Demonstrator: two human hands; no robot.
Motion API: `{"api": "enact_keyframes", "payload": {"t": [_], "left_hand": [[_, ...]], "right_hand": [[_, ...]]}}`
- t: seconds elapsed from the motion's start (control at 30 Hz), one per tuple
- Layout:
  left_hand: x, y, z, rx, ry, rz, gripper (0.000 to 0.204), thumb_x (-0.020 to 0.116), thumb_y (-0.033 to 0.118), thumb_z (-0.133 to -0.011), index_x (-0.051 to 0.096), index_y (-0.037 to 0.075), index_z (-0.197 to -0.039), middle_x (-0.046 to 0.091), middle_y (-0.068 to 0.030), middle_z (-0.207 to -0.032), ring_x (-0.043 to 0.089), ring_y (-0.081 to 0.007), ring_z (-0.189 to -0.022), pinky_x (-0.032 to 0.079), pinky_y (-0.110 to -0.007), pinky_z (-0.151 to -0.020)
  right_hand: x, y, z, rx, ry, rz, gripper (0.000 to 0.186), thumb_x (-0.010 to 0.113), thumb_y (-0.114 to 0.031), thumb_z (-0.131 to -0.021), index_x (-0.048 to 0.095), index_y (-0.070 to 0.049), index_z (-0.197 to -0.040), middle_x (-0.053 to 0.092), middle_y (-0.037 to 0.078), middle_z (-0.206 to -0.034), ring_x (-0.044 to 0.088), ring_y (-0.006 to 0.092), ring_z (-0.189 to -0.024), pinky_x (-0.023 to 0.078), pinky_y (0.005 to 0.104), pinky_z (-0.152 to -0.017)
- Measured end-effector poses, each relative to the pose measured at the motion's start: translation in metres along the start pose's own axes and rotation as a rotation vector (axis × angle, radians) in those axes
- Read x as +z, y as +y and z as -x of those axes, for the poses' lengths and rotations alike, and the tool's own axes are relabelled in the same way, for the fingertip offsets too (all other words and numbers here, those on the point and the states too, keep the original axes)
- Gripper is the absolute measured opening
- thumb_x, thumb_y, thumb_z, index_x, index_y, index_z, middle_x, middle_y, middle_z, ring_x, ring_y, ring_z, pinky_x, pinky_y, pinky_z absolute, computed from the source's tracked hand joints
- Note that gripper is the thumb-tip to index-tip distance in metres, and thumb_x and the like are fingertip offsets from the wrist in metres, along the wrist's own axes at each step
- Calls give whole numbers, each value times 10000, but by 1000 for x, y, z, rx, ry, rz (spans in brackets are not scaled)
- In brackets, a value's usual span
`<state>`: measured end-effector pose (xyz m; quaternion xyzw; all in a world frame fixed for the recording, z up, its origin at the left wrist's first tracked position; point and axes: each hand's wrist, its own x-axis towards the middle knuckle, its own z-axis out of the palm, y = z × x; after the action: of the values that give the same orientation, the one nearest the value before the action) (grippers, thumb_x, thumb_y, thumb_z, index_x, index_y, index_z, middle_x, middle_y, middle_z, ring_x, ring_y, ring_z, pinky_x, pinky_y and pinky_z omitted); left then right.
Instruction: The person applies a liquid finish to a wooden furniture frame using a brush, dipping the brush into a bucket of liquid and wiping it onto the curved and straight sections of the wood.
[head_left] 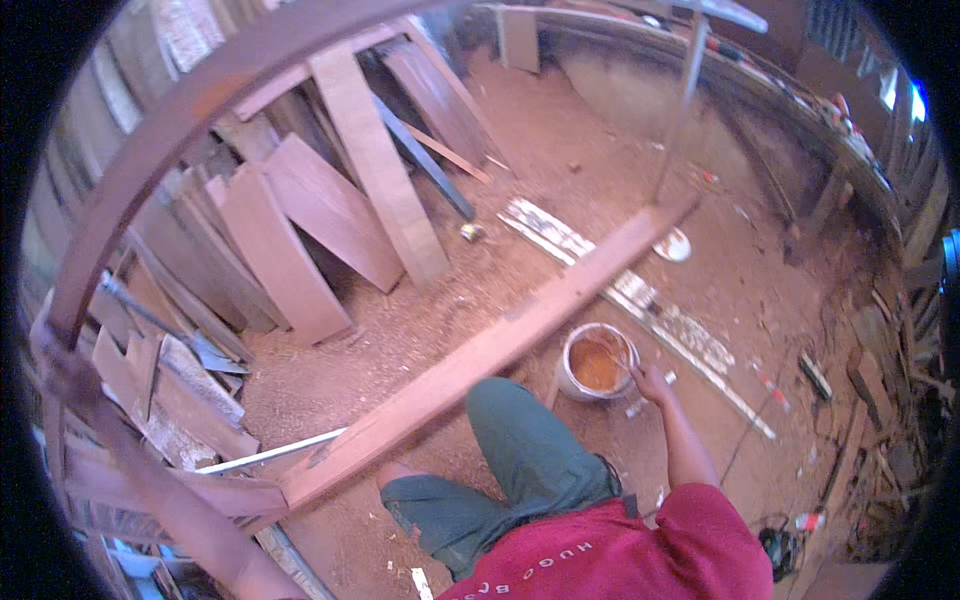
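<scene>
1. Left hand (pixel 62 365): at the far left; image soft here, but the fingers appear wrapped around a brown wooden bar (pixel 200 105).
2. Wooden bar, orientation: long axis rises from the left fingers, then runs toward the upper middle and away from the person; its bowed outline lies near the lens rim.
3. Wooden bar, position: raised above the floor (pixel 400 310), with its nearer end portion at the left fingers.
4. Right hand (pixel 652 383): at the right rim of a pale bucket (pixel 573 385). Fingers look curled; whether they grip the rim or a tool cannot be told.
5. Bucket: upright on the floor, mouth upward, immediately left of the right fingers; orange-brown contents (pixel 595 365) inside.
6. Beam (pixel 530 318): long axis diagonal, lower left to upper right, passing between the two hands, in front of the person's knee and just beside the bucket.
7. Boards (pixel 285 260): leaning beyond the beam, on the left.
</scene>
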<state>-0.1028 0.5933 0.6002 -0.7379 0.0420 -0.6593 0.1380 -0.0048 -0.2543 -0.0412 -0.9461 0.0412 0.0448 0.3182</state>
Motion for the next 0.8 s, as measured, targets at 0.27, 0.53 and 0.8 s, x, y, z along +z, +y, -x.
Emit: {"api": "enact_keyframes", "payload": {"t": [0.27, 0.53, 0.8], "left_hand": [[-36, 53, -20, -18, -27, 48, 409, 361, 227, -1082, 700, -1, -1114, 704, -173, -1078, 652, -317, -1054, 469, -403, -957], [-61, 59, -20, -137, -41, 33, 343, 518, 296, -1037, 708, 17, -1095, 715, -163, -1038, 664, -313, -1028, 479, -396, -937], [-66, 47, -1, -119, 108, -69, 343, 516, 398, -1025, 720, 128, -1077, 721, -63, -1053, 646, -284, -1035, 439, -428, -978]], "right_hand": [[-179, -260, -9, -337, 210, -318, 348, 570, -335, -1009, 600, -12, -885, 571, 39, -771, 540, 142, -715, 449, 322, -643], [-378, -610, 52, -1405, 604, 80, 306, 649, -261, -990, 675, 28, -1086, 640, 34, -823, 581, 118, -734, 488, 298, -675], [-350, -801, 175, -1784, 1092, 881, 271, 724, -393, -806, 685, -181, -642, 674, 12, -661, 645, 197, -805, 399, 400, -861]]}}
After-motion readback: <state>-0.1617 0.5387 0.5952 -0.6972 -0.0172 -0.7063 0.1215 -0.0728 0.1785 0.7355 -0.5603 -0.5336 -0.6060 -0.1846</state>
